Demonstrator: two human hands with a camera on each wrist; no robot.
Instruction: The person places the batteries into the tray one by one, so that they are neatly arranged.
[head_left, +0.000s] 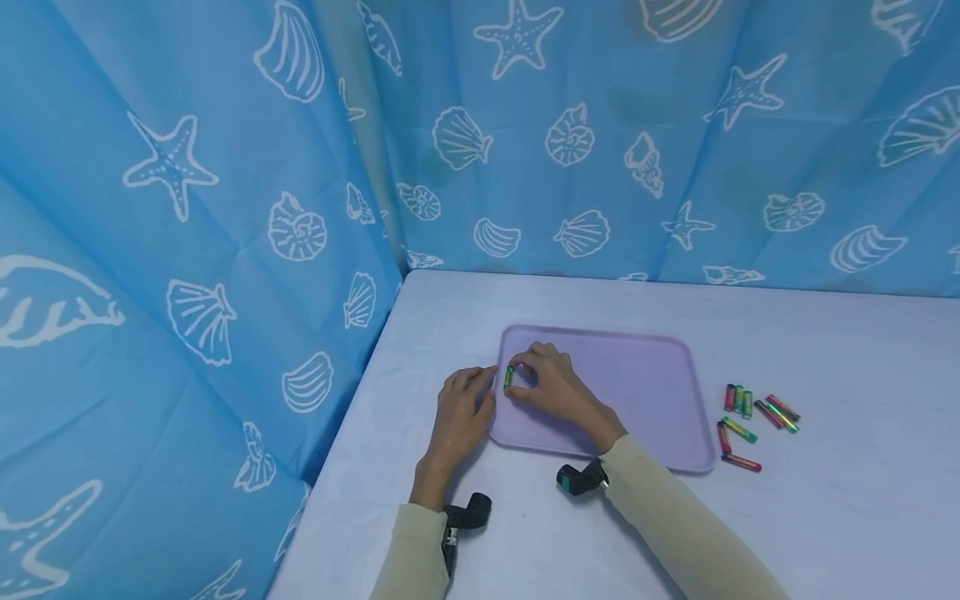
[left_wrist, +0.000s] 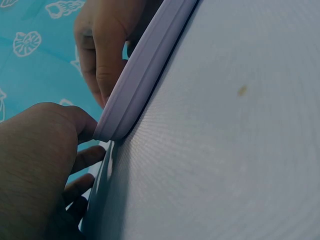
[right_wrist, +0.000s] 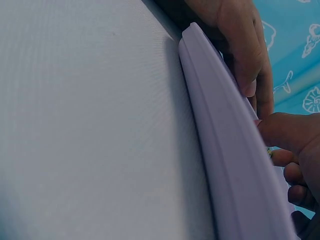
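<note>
A lilac tray (head_left: 637, 396) lies on the white-covered table. Over its left end my right hand (head_left: 558, 390) pinches a small green battery (head_left: 508, 377) between thumb and index finger, the battery standing lengthwise along the left rim. In the right wrist view only a sliver of the battery (right_wrist: 269, 152) shows past the fingertips. My left hand (head_left: 459, 417) rests at the tray's left edge with relaxed fingers, its fingertips right at the rim. The left wrist view has the left thumb (left_wrist: 82, 122) by the tray's corner; the rim hides part of the right hand (left_wrist: 102, 47).
Right of the tray several red and green batteries lie loose on the table, among them a green one (head_left: 739, 429) and a red one (head_left: 742, 462). A blue curtain (head_left: 525, 192) with shell prints hangs behind the table and along its left side.
</note>
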